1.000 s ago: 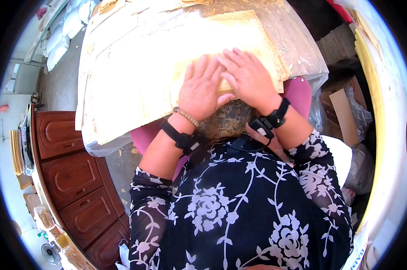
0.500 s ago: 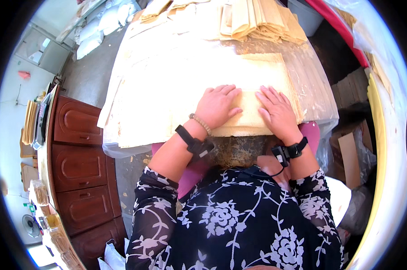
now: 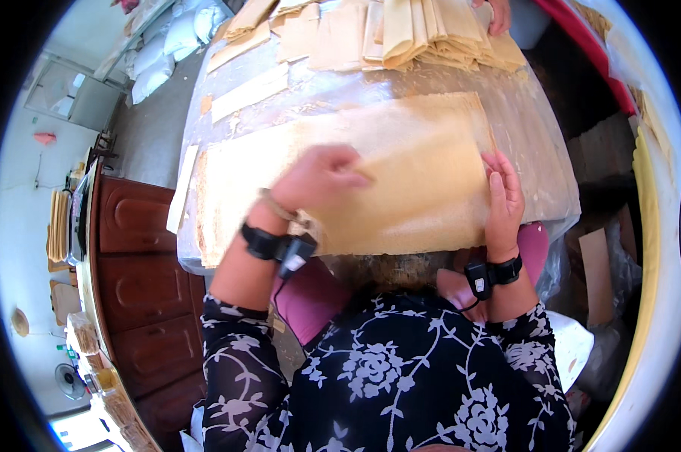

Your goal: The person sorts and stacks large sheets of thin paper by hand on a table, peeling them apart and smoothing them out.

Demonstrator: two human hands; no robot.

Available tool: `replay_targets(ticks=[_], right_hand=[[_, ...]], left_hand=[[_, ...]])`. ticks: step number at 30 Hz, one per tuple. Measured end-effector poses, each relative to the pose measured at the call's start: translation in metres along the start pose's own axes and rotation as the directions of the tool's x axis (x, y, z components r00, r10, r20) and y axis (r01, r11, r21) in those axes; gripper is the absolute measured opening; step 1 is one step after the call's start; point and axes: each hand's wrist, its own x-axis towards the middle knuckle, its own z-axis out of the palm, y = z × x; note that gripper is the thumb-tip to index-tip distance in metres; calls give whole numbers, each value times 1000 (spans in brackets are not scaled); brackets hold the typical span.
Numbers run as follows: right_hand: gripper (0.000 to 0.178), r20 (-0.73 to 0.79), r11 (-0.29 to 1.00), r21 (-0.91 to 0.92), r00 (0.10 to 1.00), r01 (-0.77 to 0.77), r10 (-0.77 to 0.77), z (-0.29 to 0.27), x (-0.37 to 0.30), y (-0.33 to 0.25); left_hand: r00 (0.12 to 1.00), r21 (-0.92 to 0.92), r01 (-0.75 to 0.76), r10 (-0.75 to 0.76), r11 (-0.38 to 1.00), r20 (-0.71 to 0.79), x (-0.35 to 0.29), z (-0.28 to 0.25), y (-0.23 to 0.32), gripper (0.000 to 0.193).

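A wide stack of thin, yellowish sheets [image 3: 242,173] lies along the near side of the table. A lifted or folded sheet [image 3: 423,177] shows as a darker yellow flap over its right half. My left hand [image 3: 318,177], smeared by motion, has its fingers closed in a pinch at the flap's left end. At the right edge of the stack, my right hand [image 3: 504,192] is curled with thumb and fingers pinching the sheet's edge. Dark straps with small boxes sit on both wrists.
Folded tan sheets [image 3: 431,34] are piled at the table's far side, where another person's hand [image 3: 497,15] rests. A loose pale strip [image 3: 250,92] lies on the plastic-covered table [image 3: 540,151]. Reddish-brown cabinets [image 3: 133,290] stand at the left.
My hands were lying flat on the sheets. The left has moved left and closed on the sheet; the right has shifted to the right edge. Another person's hand has appeared at the far side.
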Motion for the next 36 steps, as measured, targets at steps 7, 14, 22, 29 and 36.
replay_targets(ticks=[7, 14, 22, 29, 36], right_hand=[[33, -14, 986, -148, 997, -73, 72, -5, -6, -15], [37, -82, 991, 107, 992, -84, 93, -17, 3, -21], [39, -101, 956, 278, 987, -96, 129, -64, -16, -46], [34, -107, 926, 316, 962, -208, 253, -78, -30, -35], [33, 58, 904, 136, 914, -406, 401, -59, -35, -36]], left_hand=[[888, -450, -6, -202, 893, -413, 67, -135, -8, 30], [805, 615, -141, 452, 776, -385, 88, -86, 5, 36], [782, 549, -490, 620, 678, -67, -4, 166, 61, 46], [930, 38, -259, 259, 965, -262, 20, 154, 31, 23], [998, -507, 59, -61, 860, 14, 25, 149, 10, 35]])
